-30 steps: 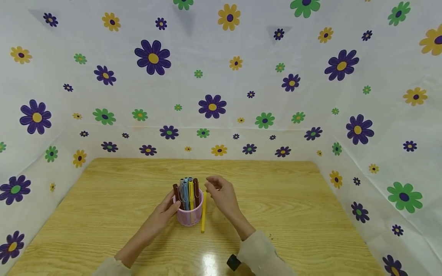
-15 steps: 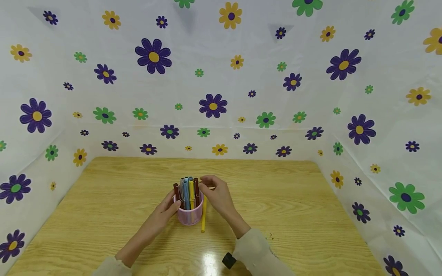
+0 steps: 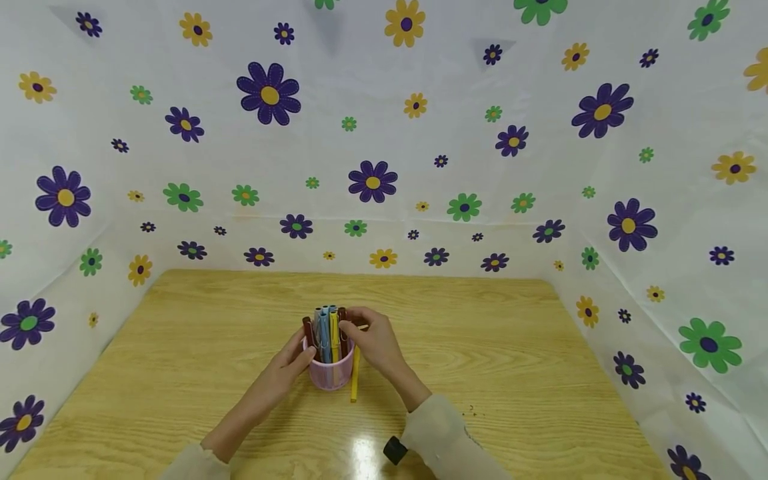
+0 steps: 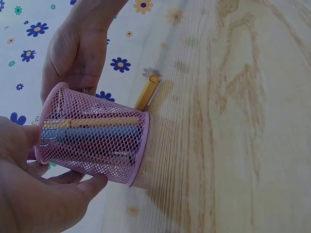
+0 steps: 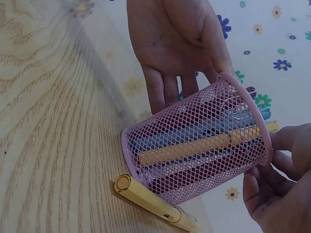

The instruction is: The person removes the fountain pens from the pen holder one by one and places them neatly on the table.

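A pink mesh pen cup stands on the table, filled with several pens: blue pens, a yellow pen, a greyish one and dark red ones. My left hand holds the cup from its left side, thumb near the front rim, fingers round the back. My right hand is at the right rim, thumb and fingers pinching the upper end of a dark red pen. Close beside the cup a loose yellow pen lies on the table, its far end behind my right hand in the head view.
The wood-grain table is surrounded on three sides by a white flower-print sheet. A small black block is by my right sleeve. Tiny dark marks show on the table right of that sleeve.
My right hand has moved left from beside the cup to the dark red pen at its right rim. The left hand, cup and loose yellow pen stay in place.
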A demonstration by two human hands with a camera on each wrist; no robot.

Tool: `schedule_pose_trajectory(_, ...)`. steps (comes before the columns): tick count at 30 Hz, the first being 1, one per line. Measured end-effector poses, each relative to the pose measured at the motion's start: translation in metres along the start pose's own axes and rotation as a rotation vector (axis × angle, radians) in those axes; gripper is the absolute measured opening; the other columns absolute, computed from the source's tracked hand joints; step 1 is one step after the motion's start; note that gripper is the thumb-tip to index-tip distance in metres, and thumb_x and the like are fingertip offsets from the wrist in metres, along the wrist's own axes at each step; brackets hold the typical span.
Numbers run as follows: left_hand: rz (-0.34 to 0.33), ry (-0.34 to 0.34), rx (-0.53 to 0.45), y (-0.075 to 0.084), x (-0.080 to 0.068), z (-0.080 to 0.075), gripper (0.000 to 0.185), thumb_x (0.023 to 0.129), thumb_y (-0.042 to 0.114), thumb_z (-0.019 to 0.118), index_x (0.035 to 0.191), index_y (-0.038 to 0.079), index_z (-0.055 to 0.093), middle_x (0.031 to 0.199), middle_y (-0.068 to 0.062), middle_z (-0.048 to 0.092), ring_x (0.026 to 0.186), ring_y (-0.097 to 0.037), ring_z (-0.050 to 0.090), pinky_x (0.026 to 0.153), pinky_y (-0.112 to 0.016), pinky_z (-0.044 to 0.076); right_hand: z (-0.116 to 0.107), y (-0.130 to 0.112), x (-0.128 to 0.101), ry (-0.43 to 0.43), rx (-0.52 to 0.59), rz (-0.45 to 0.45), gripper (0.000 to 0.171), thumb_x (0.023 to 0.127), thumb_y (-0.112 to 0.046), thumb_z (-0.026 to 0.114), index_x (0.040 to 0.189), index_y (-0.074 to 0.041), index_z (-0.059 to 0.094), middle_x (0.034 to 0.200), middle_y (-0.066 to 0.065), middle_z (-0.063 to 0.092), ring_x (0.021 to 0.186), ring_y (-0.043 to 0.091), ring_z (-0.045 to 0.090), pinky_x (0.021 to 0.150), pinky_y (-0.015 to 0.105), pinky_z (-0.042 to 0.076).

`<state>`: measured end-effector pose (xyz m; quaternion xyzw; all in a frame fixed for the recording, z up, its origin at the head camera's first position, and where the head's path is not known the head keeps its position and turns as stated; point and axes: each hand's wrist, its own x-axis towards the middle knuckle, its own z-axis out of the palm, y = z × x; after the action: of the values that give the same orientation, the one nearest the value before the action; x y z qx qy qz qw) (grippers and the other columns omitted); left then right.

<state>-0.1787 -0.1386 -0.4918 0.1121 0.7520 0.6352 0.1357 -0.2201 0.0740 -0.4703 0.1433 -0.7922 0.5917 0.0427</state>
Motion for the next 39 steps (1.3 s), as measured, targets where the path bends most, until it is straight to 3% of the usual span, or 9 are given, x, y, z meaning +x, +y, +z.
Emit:
schedule_pose_trajectory(7, -0.005, -0.002, 0.002, 0.0, 0.0, 0.0, 0.069, 0.111, 0.041, 0.046, 0.168, 0.018, 0.012, 0.168, -0.02, 0.021, 0.153, -0.038, 0.023, 0.122, -0.057, 0.026, -0.001, 0.003, 0.001, -0.005, -0.006, -0.013, 0.027, 0.099, -0.014, 0.069, 0.118, 0.005, 0.073, 0.108, 0.014, 0.074, 0.096, 0.024, 0.067, 0.08, 0.03, 0.059)
schedule_pose_trajectory(14, -0.008, 0.008, 0.004, 0.0, 0.0, -0.001, 0.069, 0.111, 0.039, 0.046, 0.168, 0.016, 0.013, 0.169, -0.02, 0.02, 0.154, -0.036, 0.022, 0.122, -0.055, 0.026, -0.002, 0.001, 0.0, 0.018, -0.014, -0.004, 0.026, 0.1, -0.016, 0.068, 0.115, 0.004, 0.073, 0.108, 0.014, 0.074, 0.098, 0.025, 0.068, 0.083, 0.033, 0.06)
schedule_pose_trajectory(23, -0.01, 0.02, 0.015, 0.001, 0.0, 0.0, 0.069, 0.111, 0.038, 0.048, 0.167, 0.016, 0.014, 0.168, -0.021, 0.021, 0.154, -0.037, 0.022, 0.122, -0.056, 0.026, -0.013, -0.012, -0.001, 0.074, 0.057, -0.019, 0.017, 0.101, -0.012, 0.068, 0.112, 0.0, 0.072, 0.104, 0.011, 0.074, 0.093, 0.019, 0.067, 0.082, 0.027, 0.056)
schedule_pose_trajectory(27, -0.011, 0.021, 0.023, 0.001, 0.0, -0.001, 0.07, 0.111, 0.039, 0.048, 0.167, 0.014, 0.014, 0.168, -0.022, 0.02, 0.153, -0.038, 0.021, 0.122, -0.056, 0.025, -0.02, -0.017, -0.001, 0.079, 0.112, -0.042, 0.019, 0.103, -0.01, 0.066, 0.115, 0.003, 0.07, 0.105, 0.015, 0.074, 0.093, 0.025, 0.069, 0.083, 0.029, 0.059)
schedule_pose_trajectory(33, -0.014, 0.029, 0.032, 0.002, -0.001, 0.0, 0.07, 0.111, 0.04, 0.048, 0.167, 0.014, 0.016, 0.168, -0.021, 0.02, 0.153, -0.038, 0.021, 0.122, -0.057, 0.025, -0.03, -0.019, 0.0, 0.097, 0.241, -0.1, 0.023, 0.103, -0.006, 0.063, 0.118, 0.012, 0.064, 0.108, 0.024, 0.073, 0.099, 0.041, 0.071, 0.088, 0.041, 0.062)
schedule_pose_trajectory(39, -0.006, 0.025, 0.019, 0.002, -0.001, 0.0, 0.069, 0.111, 0.038, 0.048, 0.167, 0.014, 0.016, 0.168, -0.022, 0.021, 0.153, -0.04, 0.023, 0.121, -0.057, 0.026, -0.039, -0.022, 0.0, 0.131, 0.325, -0.139, 0.02, 0.103, -0.002, 0.061, 0.116, 0.014, 0.063, 0.111, 0.025, 0.072, 0.1, 0.041, 0.071, 0.086, 0.043, 0.062)
